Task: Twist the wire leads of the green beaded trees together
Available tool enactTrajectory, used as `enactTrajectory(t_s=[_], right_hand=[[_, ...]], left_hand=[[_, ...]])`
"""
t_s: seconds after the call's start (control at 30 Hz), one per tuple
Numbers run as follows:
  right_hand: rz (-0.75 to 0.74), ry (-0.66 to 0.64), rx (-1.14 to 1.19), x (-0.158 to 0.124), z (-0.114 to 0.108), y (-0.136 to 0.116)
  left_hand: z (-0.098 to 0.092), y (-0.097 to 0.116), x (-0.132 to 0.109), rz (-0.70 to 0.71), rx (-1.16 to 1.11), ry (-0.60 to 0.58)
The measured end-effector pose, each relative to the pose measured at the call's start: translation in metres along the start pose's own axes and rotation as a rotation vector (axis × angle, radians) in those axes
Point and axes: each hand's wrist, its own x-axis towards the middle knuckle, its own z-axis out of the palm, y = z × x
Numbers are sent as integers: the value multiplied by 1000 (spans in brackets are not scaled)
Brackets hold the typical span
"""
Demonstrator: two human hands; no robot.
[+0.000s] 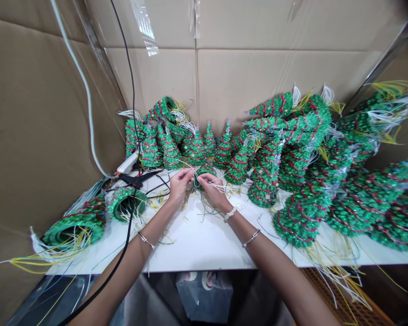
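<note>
Left hand (181, 184) and right hand (214, 189) each show the grip closed on white wires (221, 186) issuing from a small green tinsel tree (200, 175), which is held between them just above the white tabletop (204, 244), directly in front of further red-wound green tinsel trees (265, 181).

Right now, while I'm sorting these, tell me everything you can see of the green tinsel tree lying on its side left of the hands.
This cone-shaped Christmas tree of glossy green tinsel, wound with a red strand, lies on its side on the white tabletop, its hollow base facing the viewer. White and yellow wires spill from the opening onto the table. A black cable crosses in front of it; whether they touch cannot be told.
</note>
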Motion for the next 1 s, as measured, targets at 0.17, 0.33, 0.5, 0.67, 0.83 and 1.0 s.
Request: enactTrajectory(t_s=[0.17,0.33,0.5,0.67,0.83,1.0], right_hand=[[0,-18,5,1,0,0],[21,-43,21,0,-1,-3],[109,-31,132,-1,1,-2],[150,62,200,1,3,1],[8,75,30,-1,4,-1],[-195,125,-149,-3,3,-5]], left_hand=[[0,-1,0,3,-7,10],[0,-2,-1,3,-1,3],[-1,-4,-2,-51,-76,-35],[-1,-5,-3,-94,-159,-27],[-1,-7,-4,-92,-175,-1],[1,-8,-4,-99,-161,-7]])
